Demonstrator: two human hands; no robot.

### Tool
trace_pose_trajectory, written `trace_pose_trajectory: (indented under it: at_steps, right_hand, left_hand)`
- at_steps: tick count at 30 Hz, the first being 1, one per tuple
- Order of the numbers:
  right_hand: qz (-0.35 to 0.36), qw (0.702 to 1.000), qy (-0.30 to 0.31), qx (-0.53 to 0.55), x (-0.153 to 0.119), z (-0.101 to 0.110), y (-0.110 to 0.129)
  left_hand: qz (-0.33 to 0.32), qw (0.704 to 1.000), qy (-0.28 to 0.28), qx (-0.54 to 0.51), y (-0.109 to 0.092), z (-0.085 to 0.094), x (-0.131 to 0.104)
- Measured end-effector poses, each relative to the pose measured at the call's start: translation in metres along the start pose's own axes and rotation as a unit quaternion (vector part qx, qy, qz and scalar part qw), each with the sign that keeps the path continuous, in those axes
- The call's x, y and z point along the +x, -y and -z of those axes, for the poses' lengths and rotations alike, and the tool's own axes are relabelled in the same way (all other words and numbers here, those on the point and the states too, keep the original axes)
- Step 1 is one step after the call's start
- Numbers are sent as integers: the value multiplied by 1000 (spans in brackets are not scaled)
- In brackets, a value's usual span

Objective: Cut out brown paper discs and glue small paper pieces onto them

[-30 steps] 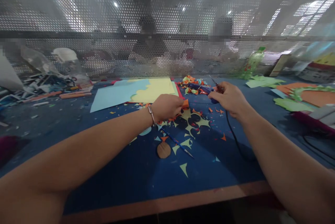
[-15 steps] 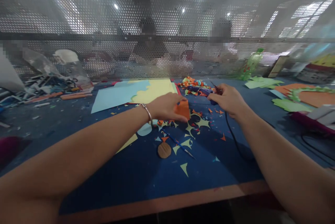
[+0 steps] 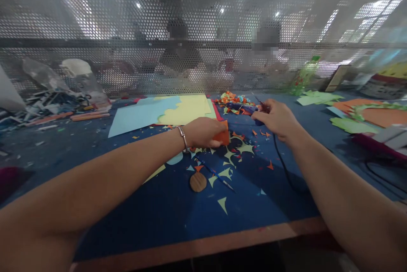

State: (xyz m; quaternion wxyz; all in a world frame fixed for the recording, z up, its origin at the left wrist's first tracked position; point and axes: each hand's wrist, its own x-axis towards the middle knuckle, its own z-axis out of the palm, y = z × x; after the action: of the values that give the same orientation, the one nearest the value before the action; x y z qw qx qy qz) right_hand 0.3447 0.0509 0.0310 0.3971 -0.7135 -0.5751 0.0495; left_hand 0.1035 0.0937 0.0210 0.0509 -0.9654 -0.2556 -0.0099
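Observation:
My left hand (image 3: 205,132), a silver bracelet at its wrist, is closed on a small piece of orange paper (image 3: 225,134) near the table's middle. The hand covers part of that paper. Over to the right, my right hand (image 3: 278,118) grips a dark blue corded tool (image 3: 258,122); its fingers hide much of it, and I cannot make out its exact kind. A black cord (image 3: 281,159) runs down from this hand. Below my left hand lie a round wooden disc (image 3: 198,182) and a thin blue brush (image 3: 219,176), among pale green paper offcuts (image 3: 223,205).
Light blue (image 3: 136,113) and yellow paper sheets (image 3: 187,109) lie behind my left hand. A heap of colourful scraps (image 3: 233,99) sits near the perforated screen (image 3: 203,58). A clear bottle (image 3: 92,85) stands left, a green bottle (image 3: 305,75) right. People sit beyond the screen.
My left hand has lowered slightly and its fingers have closed on the orange paper. The right hand keeps nearly the same place and grip. The view has shifted a little.

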Motion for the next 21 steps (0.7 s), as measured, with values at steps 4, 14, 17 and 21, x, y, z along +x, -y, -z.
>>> trace_pose_trajectory:
  at_steps: [4, 14, 17, 21]
  right_hand:
    - [2, 1000, 2, 1, 1, 0, -1]
    - [7, 1000, 6, 0, 1, -1, -3]
    - [10, 1000, 4, 1, 0, -1, -3]
    - [5, 1000, 3, 2, 0, 0, -3]
  left_hand:
    - [16, 1000, -12, -2, -2, 0, 0]
    - [130, 989, -52, -55, -40, -8, 12]
    - [147, 986, -44, -61, -40, -6, 17]
    - [168, 983, -49, -62, -38, -7, 16]
